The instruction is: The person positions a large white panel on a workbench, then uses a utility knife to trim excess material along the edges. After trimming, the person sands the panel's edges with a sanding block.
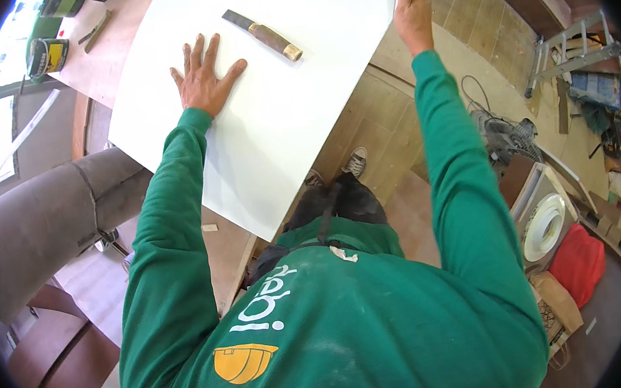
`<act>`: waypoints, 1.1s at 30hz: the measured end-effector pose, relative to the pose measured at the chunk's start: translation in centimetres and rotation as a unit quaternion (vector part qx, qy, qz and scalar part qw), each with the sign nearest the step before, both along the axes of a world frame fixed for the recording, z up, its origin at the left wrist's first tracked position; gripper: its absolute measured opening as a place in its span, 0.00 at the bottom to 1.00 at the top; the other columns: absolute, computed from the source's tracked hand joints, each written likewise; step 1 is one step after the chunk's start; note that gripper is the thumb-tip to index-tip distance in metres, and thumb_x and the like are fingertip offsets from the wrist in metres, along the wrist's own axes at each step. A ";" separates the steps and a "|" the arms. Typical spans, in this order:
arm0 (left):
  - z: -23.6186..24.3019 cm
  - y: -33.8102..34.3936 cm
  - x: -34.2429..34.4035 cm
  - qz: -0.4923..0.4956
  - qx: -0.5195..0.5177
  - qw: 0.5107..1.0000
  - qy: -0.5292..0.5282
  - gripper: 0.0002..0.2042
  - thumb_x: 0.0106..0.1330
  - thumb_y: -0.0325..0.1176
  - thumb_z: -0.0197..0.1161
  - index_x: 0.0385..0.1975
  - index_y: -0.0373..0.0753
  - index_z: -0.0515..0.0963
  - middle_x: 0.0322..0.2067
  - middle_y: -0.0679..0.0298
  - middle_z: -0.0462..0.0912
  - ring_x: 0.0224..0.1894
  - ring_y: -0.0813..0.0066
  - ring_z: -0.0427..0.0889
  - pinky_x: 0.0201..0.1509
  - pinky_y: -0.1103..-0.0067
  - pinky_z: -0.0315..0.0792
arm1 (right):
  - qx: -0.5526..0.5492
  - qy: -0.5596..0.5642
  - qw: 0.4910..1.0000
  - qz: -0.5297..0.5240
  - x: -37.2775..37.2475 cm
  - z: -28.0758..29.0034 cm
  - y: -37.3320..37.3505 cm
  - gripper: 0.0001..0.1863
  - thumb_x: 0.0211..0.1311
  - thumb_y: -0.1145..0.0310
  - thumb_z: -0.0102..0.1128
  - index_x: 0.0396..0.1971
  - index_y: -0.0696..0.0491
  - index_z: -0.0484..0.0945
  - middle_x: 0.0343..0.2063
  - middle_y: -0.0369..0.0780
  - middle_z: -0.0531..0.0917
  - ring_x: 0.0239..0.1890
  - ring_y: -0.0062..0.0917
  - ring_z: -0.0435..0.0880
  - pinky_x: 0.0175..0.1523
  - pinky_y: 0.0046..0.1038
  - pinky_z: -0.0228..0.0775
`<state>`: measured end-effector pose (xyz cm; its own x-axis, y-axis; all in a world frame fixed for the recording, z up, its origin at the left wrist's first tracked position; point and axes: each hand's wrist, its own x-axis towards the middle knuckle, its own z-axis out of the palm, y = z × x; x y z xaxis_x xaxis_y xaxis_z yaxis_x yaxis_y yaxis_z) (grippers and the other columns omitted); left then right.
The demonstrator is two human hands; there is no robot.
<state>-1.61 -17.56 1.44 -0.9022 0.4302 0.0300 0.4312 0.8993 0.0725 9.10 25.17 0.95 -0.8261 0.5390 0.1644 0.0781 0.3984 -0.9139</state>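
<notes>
White sheet (274, 116) lies across the counter (103, 60), overhanging toward 5 o'clock, and looks thin, light, smooth and bendy; the left hand (202, 81) presses it flat, fingers spread, while the right hand (411, 15) pinches its 1 o'clock edge.

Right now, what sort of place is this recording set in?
Most likely a carpentry or furniture workshop. The left hand presses flat on a large white panel lying on a wooden workbench, with a wooden-handled knife resting on it. A metal stepladder and a coil of white edging stand nearby.
</notes>
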 end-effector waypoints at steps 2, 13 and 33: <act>0.3 -0.3 0.3 0.015 -0.005 1.000 0.000 0.52 0.66 0.86 0.50 0.86 0.62 0.59 0.87 0.62 0.51 0.90 0.55 0.41 0.88 0.37 0.33 | 0.000 -0.034 0.999 0.002 2.4 -0.8 -4.0 0.42 0.89 0.43 0.39 0.86 0.61 0.48 0.71 0.67 0.67 0.60 0.57 0.84 0.60 0.51 0.82; 0.2 0.7 -0.3 -0.003 0.025 1.000 -0.003 0.53 0.63 0.88 0.51 0.85 0.62 0.61 0.87 0.63 0.52 0.90 0.57 0.41 0.88 0.37 0.31 | 0.211 -0.073 0.971 -0.081 -1.6 -0.2 3.2 0.42 0.87 0.43 0.43 0.82 0.64 0.56 0.42 0.61 0.86 0.43 0.54 0.89 0.48 0.49 0.83; -1.1 -1.5 0.4 0.015 0.041 0.999 0.019 0.53 0.63 0.88 0.49 0.85 0.63 0.60 0.87 0.61 0.53 0.90 0.55 0.42 0.88 0.36 0.30 | 0.055 -0.152 0.985 -0.057 10.8 -2.3 -15.5 0.43 0.86 0.49 0.50 0.85 0.63 0.50 0.55 0.70 0.79 0.53 0.59 0.87 0.49 0.51 0.84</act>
<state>-1.24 -19.06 0.32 -0.9125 0.3972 0.0983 0.4075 0.9037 0.1314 19.89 9.66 -1.33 -0.7811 0.6241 -0.0184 0.3910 0.4659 -0.7938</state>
